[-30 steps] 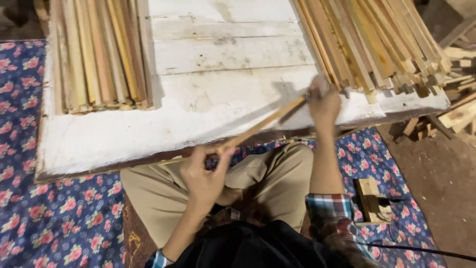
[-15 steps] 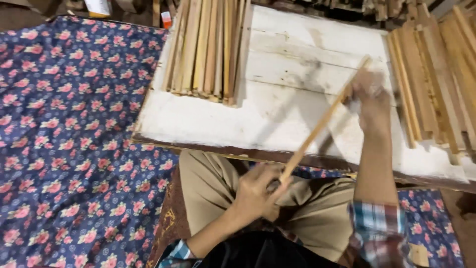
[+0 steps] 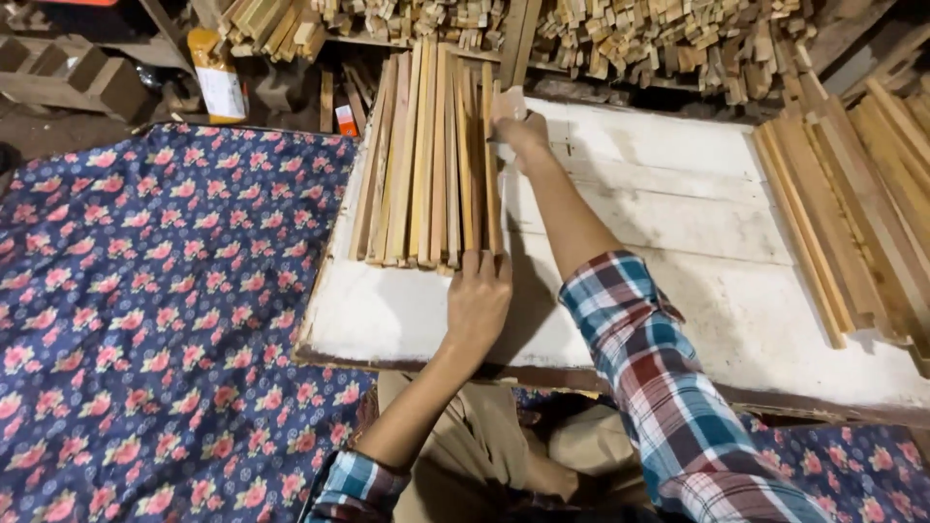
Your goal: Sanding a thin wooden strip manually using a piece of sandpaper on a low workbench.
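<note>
On white board (image 3: 678,223): left hand (image 3: 478,295) at strip (image 3: 491,174) near end, right hand (image 3: 518,126) at far end, both w/ fingers closed on it.

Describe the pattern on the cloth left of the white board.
Dark blue cloth with pink and red flowers, seen in the head view, the only one.

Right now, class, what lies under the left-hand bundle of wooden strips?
The bundle of wooden strips rests on the white board, whose bare painted surface shows around it. The board directly beneath the strips is covered, so it cannot be seen.
</note>
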